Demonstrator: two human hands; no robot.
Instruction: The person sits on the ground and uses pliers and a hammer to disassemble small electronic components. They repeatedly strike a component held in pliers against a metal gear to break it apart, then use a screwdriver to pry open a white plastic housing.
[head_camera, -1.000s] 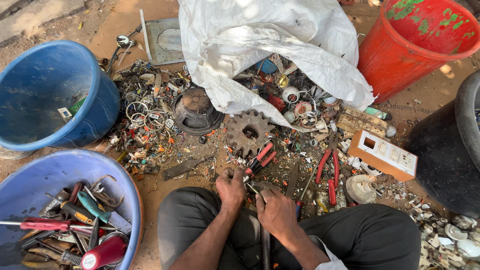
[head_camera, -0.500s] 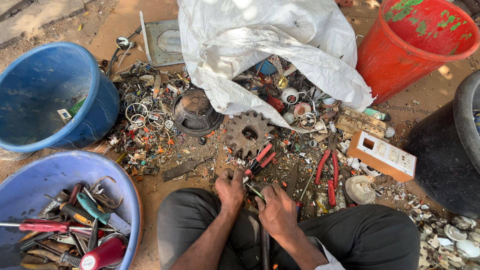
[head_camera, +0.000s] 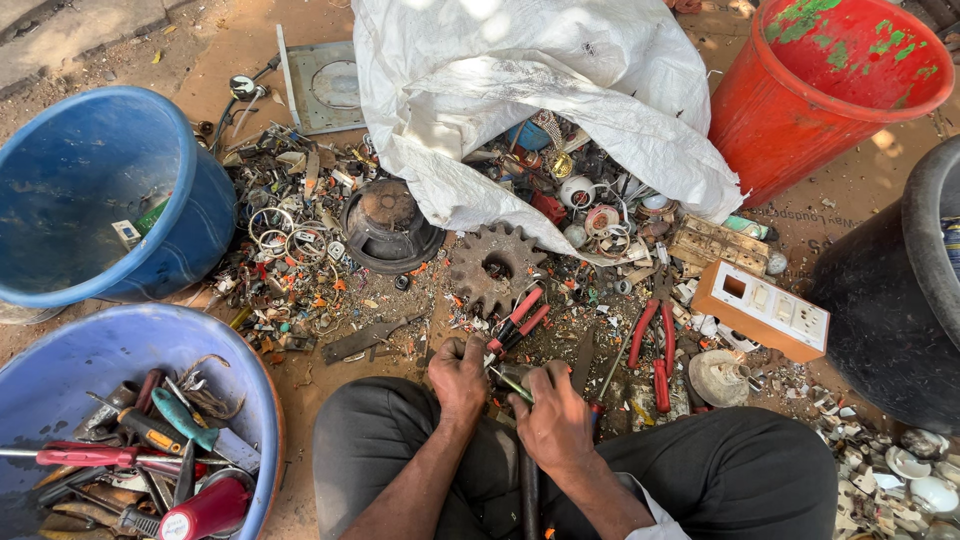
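White sack (head_camera: 520, 90) spilling scrap, red bucket (head_camera: 810, 90), blue tub (head_camera: 90, 190), rusty gear (head_camera: 492, 265), left hand (head_camera: 459, 375) clenched beside red-handled pliers (head_camera: 517, 320), right hand (head_camera: 550, 415) gripping small green-tipped part (head_camera: 512, 384) between knees

Blue buckets (head_camera: 100, 190) at 9–10 o'clock, red bucket w/ green flecks (head_camera: 830, 90) at 1, white sack (head_camera: 520, 90) at 12, red-handled pliers (head_camera: 520, 320) centre, rusty-brown gear (head_camera: 495, 268), prob. green tool (head_camera: 512, 383) in hands.

A big white woven sack (head_camera: 520, 90) lies slumped open just left of the red bucket (head_camera: 820, 100), scrap spilling from its mouth. Below that bucket lies what may be a small green packet (head_camera: 742, 228).
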